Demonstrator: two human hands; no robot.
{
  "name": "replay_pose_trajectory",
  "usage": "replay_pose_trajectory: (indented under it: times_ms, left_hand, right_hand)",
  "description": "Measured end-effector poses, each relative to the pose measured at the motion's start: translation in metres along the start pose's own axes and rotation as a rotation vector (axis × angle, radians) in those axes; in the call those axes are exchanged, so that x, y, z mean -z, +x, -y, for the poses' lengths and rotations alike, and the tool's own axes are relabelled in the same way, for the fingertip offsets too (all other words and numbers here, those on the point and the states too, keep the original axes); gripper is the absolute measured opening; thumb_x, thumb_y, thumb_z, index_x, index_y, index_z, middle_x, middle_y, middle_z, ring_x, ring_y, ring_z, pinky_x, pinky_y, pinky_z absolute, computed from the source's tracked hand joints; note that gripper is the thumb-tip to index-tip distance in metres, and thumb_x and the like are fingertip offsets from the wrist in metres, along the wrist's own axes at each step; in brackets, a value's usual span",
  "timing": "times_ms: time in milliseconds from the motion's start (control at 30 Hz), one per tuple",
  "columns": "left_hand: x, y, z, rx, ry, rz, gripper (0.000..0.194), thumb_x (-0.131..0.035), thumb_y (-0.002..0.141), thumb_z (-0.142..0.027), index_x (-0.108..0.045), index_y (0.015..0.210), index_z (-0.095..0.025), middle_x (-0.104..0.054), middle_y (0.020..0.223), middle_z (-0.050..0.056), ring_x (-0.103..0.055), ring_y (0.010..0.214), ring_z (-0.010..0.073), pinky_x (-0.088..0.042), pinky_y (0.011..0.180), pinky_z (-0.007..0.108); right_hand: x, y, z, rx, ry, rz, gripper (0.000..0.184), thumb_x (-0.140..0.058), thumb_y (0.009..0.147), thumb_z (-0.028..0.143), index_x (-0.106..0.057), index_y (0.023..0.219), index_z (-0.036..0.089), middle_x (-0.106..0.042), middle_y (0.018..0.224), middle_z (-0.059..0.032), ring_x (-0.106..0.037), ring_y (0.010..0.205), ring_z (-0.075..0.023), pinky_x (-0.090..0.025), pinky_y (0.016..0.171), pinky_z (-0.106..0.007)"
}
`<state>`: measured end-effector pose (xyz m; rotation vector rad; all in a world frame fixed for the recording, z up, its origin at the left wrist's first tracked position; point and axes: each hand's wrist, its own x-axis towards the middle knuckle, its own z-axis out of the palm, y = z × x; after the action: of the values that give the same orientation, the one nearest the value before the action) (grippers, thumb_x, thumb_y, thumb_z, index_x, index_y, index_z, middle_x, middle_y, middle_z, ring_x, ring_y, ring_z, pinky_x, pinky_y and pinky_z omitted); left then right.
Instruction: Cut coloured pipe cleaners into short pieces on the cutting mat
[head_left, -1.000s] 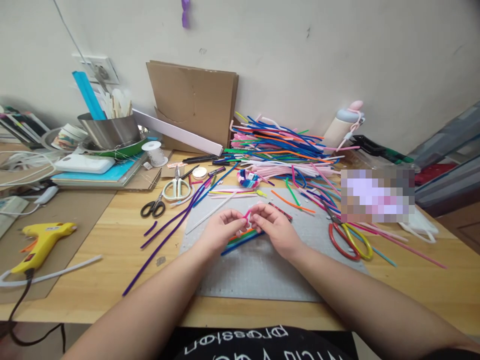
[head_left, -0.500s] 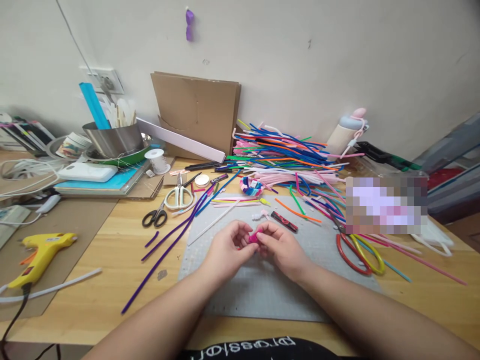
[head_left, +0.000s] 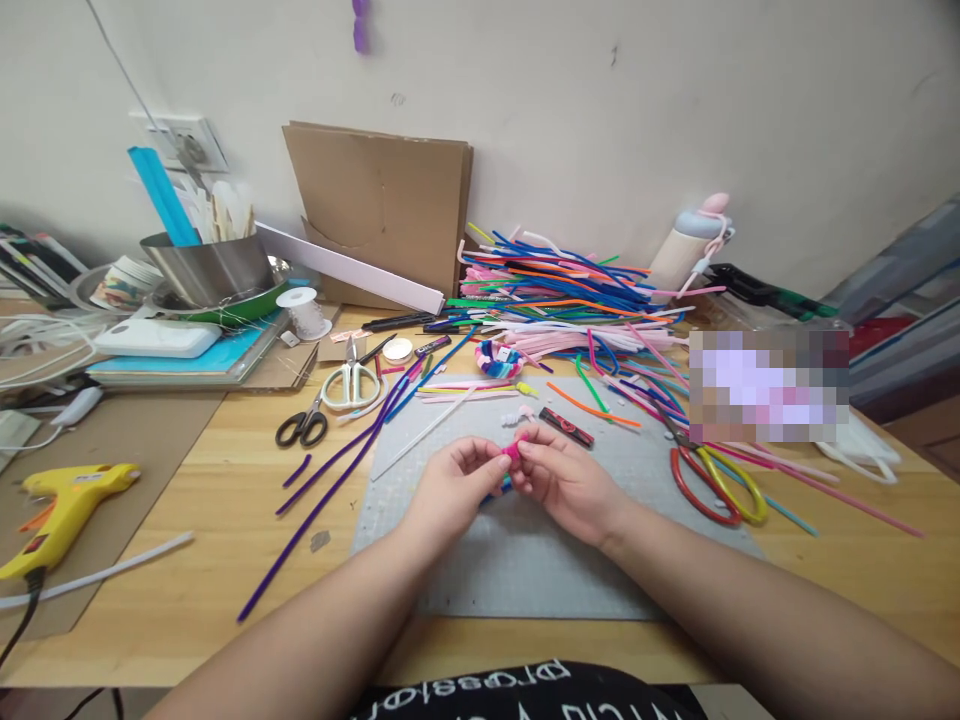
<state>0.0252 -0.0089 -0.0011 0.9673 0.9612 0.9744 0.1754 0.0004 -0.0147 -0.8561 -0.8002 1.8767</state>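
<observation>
Over the grey cutting mat [head_left: 525, 560], my left hand [head_left: 454, 490] and my right hand [head_left: 562, 480] meet fingertip to fingertip. Both pinch a small pink pipe-cleaner piece [head_left: 511, 452] between them. Under the hands lie short blue and green pipe-cleaner pieces [head_left: 496, 490], mostly hidden. A long purple pipe cleaner [head_left: 322, 500] runs diagonally to the left of the mat.
A big heap of coloured pipe cleaners [head_left: 570, 300] lies behind the mat. White scissors [head_left: 351, 382] and black scissors [head_left: 302, 428] lie left; red-and-yellow scissors [head_left: 716, 485] right. A yellow glue gun [head_left: 64, 505] sits far left. Cardboard [head_left: 379, 205] leans on the wall.
The pink piece went from a loose strand to a tighter bundle between my fingertips. The coloured pieces under my hands are now mostly covered. The view shifted slightly.
</observation>
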Motion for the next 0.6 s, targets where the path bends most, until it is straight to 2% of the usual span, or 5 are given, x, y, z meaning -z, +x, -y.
replay_pose_trajectory:
  times_ms: [133, 233, 367, 600]
  left_hand:
    - [0.002, 0.001, 0.001, 0.083, -0.048, -0.019, 0.032, -0.076, 0.062, -0.039, -0.060, 0.073, -0.013, -0.059, 0.062, 0.000, -0.049, 0.055, 0.0076, -0.038, 0.058, 0.023]
    - [0.003, 0.001, 0.001, 0.088, -0.053, 0.000, 0.033, -0.076, 0.061, -0.041, -0.060, 0.072, -0.013, -0.056, 0.059, -0.002, -0.047, 0.054, 0.0076, -0.036, 0.057, 0.022]
    - [0.003, 0.000, -0.002, 0.049, 0.028, 0.060, 0.034, -0.074, 0.063, -0.045, -0.059, 0.068, -0.015, -0.055, 0.057, -0.002, -0.045, 0.053, 0.0079, -0.033, 0.056, 0.022]
    - [0.000, -0.002, 0.000, -0.067, 0.241, 0.077, 0.029, -0.069, 0.066, -0.043, -0.060, 0.070, -0.015, -0.054, 0.059, -0.002, -0.044, 0.054, 0.0088, -0.031, 0.054, 0.023]
  right_hand:
    - [0.001, -0.002, 0.003, 0.170, -0.245, 0.011, 0.018, -0.069, 0.075, 0.034, -0.058, 0.079, 0.020, -0.059, 0.066, 0.0027, -0.053, 0.059, -0.0111, -0.041, 0.057, -0.025]
    - [0.004, 0.000, 0.006, 0.283, -0.366, -0.001, 0.019, -0.067, 0.076, 0.036, -0.059, 0.081, 0.021, -0.058, 0.066, 0.0025, -0.051, 0.059, -0.0114, -0.039, 0.055, -0.025]
    - [0.007, 0.002, 0.012, 0.349, -0.439, -0.047, 0.020, -0.067, 0.076, 0.039, -0.059, 0.079, 0.020, -0.054, 0.063, 0.0033, -0.045, 0.055, -0.0103, -0.037, 0.052, -0.024]
    - [0.004, -0.006, 0.019, 0.521, -0.612, -0.120, 0.020, -0.065, 0.077, 0.038, -0.057, 0.073, 0.020, -0.054, 0.065, 0.0019, -0.049, 0.059, -0.0118, -0.041, 0.056, -0.026]
